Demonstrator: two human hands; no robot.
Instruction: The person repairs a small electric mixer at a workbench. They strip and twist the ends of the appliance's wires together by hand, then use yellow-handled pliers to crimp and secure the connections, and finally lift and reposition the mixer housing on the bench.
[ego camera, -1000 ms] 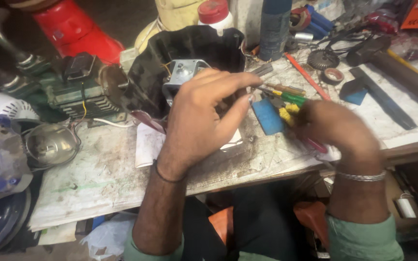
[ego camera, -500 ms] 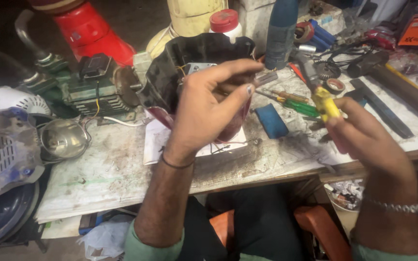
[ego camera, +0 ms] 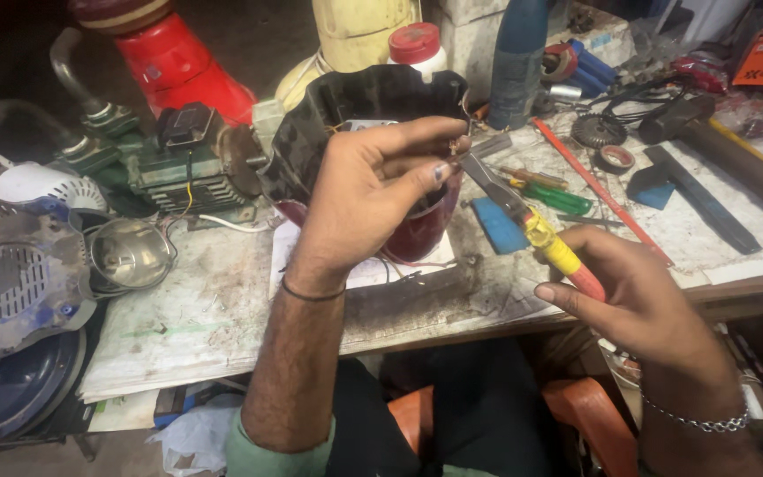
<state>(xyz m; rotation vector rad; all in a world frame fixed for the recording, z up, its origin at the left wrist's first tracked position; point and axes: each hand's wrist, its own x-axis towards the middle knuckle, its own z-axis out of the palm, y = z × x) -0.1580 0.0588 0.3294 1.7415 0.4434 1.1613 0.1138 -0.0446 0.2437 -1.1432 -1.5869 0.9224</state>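
Observation:
My left hand (ego camera: 371, 187) pinches something small at the rim of a black and dark red appliance housing (ego camera: 357, 113) that stands open on the workbench. Thin wires trail from under the housing. My right hand (ego camera: 636, 299) grips the red and yellow handles of a pair of pliers (ego camera: 536, 231). The pliers' metal jaws reach up to the fingertips of my left hand at the housing's right edge.
A green electric motor (ego camera: 189, 170), a metal bowl (ego camera: 127, 254) and a grey fan housing (ego camera: 12, 278) lie at the left. A green screwdriver (ego camera: 551, 193), a blue block (ego camera: 496, 225), a red rod (ego camera: 600, 190), a gear (ego camera: 592, 131), tape rolls and a dark bar (ego camera: 698, 199) lie at the right.
My right hand has lifted the pliers off the bench and swung their jaws up to my left fingertips at the housing. The left hand stayed on the housing rim.

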